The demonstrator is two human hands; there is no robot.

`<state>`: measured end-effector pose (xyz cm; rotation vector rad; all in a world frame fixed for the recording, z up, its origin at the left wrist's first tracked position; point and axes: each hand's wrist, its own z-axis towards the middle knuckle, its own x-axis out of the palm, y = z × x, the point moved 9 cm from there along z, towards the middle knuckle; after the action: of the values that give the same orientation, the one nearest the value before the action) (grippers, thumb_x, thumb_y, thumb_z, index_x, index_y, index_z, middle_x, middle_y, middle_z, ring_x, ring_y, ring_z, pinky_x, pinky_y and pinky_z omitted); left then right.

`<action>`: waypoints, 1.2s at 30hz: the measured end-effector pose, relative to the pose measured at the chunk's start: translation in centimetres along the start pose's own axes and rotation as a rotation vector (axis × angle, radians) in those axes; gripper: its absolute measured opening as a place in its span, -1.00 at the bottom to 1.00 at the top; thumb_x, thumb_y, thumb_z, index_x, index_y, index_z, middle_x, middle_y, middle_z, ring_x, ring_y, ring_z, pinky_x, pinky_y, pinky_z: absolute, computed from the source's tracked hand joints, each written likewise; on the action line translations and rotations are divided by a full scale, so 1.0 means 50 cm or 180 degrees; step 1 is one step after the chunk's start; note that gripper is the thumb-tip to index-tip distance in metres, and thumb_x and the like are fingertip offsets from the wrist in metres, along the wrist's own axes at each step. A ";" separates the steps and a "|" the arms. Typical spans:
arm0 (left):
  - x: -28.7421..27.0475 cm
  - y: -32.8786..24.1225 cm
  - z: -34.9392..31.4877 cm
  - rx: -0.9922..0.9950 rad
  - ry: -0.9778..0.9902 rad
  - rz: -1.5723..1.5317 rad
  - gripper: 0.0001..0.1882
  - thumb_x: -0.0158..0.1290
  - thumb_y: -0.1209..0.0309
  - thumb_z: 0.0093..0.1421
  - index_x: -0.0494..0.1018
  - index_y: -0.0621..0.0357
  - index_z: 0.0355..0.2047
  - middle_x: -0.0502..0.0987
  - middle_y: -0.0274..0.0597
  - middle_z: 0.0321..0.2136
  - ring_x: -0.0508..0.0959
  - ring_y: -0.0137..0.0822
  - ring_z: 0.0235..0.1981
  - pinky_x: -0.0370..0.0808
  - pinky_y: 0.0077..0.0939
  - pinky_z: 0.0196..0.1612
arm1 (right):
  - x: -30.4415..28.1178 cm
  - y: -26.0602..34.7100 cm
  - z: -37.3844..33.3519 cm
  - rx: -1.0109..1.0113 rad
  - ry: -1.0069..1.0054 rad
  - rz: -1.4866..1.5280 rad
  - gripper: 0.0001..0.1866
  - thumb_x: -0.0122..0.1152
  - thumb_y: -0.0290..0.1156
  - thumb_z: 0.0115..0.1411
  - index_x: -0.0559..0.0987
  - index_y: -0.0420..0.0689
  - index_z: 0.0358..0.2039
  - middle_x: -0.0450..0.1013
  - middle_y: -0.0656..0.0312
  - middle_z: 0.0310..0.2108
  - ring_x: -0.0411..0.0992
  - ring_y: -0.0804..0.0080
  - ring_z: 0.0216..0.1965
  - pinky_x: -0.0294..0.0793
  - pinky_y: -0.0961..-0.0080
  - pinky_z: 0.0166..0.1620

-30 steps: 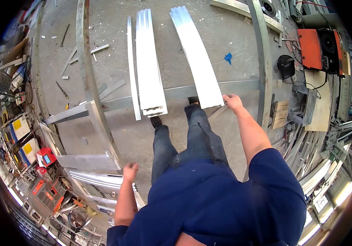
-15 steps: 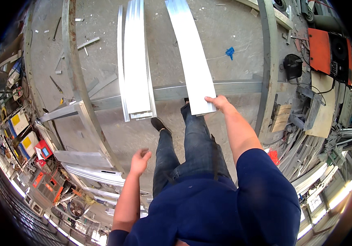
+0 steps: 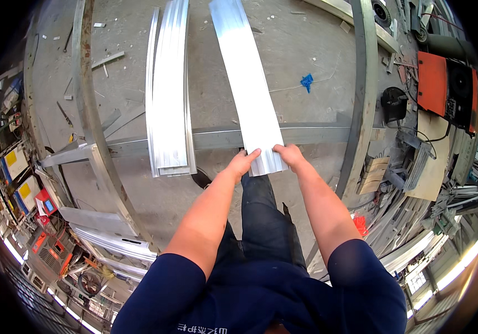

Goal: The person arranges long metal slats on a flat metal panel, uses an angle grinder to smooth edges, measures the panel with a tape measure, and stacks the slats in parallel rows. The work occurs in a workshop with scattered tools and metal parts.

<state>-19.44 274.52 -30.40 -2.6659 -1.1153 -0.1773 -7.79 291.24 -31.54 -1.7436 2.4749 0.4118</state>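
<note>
A long, shiny metal panel [image 3: 250, 94] lies lengthwise ahead of me, resting across a grey steel beam [image 3: 306, 133]. At its near end, my left hand [image 3: 243, 162] is closed on the left edge, thumb on top. On the opposite edge my right hand [image 3: 289, 156] grips the same way, its thumb also on top. The fingers of both hands are partly hidden beneath the panel. To the left, a stack of similar metal panels [image 3: 169, 111] lies across the beam, touched by neither hand.
Upright-looking steel beams flank the work area, one at left [image 3: 87, 72] and one at right [image 3: 365, 83]. An orange machine [image 3: 433, 83] and a black bucket [image 3: 394, 104] stand at right. Metal offcuts and a blue scrap [image 3: 306, 83] litter the concrete floor [image 3: 294, 50].
My left hand has come up from beside my body and taken hold of the panel's left edge. The right hand keeps its grip. The whole view has shifted slightly.
</note>
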 end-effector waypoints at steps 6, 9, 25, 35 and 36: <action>-0.067 0.007 -0.051 0.0204 -0.0685 -0.0507 0.15 0.31 -0.03 0.02 -0.15 0.22 0.38 0.34 0.12 0.12 0.40 -0.06 0.10 0.35 -0.12 0.11 | 0.031 0.102 -0.085 -0.0464 0.0414 0.0204 -0.34 0.24 -0.18 0.02 0.46 -0.53 -0.03 0.51 -0.19 -0.13 0.53 0.12 -0.15 0.49 0.31 -0.09; -0.080 -0.005 -0.034 -0.0045 -0.0191 -0.1237 0.03 0.33 0.08 0.05 -0.03 0.21 0.34 0.43 0.06 0.04 0.47 -0.09 0.04 0.41 -0.12 0.10 | 0.052 0.117 -0.088 -0.0445 0.0358 0.0625 -0.20 0.24 -0.23 0.05 0.21 -0.53 0.17 0.39 -0.21 0.05 0.44 0.09 0.02 0.43 0.35 0.06; -0.233 -0.152 -0.544 0.0834 -0.0718 0.0937 -0.12 0.35 0.37 -0.01 0.16 0.48 0.23 0.44 0.15 0.07 0.45 -0.13 0.10 0.36 -0.33 0.16 | 0.283 0.336 -0.258 -0.0510 0.2738 0.3821 -0.14 0.05 0.26 0.22 0.25 -0.17 0.30 0.27 0.01 0.26 0.26 0.06 0.25 0.20 0.08 0.30; -0.432 0.401 -1.037 -0.0010 -0.1635 0.1868 0.05 0.43 0.33 -0.25 0.07 0.34 0.20 0.50 0.19 -0.06 0.55 0.00 -0.02 0.46 -0.30 0.05 | 0.622 0.277 -0.441 -0.0092 0.3538 0.3694 -0.40 0.05 0.05 0.31 0.42 -0.18 0.14 0.47 0.05 0.06 0.46 0.09 0.07 0.41 0.07 0.17; -0.433 0.489 -1.047 0.0035 -0.1791 0.1758 0.03 0.43 0.34 -0.26 0.09 0.33 0.18 0.51 0.18 -0.07 0.55 -0.02 -0.03 0.47 -0.30 0.03 | 0.656 0.242 -0.472 -0.0084 0.3647 0.3496 -0.42 0.05 0.03 0.32 0.43 -0.18 0.14 0.47 0.05 0.06 0.46 0.11 0.06 0.42 0.09 0.16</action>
<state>-18.04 228.95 11.20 -2.9678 -0.4348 0.7074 -28.45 258.84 -14.17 -0.3243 4.0092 -0.7752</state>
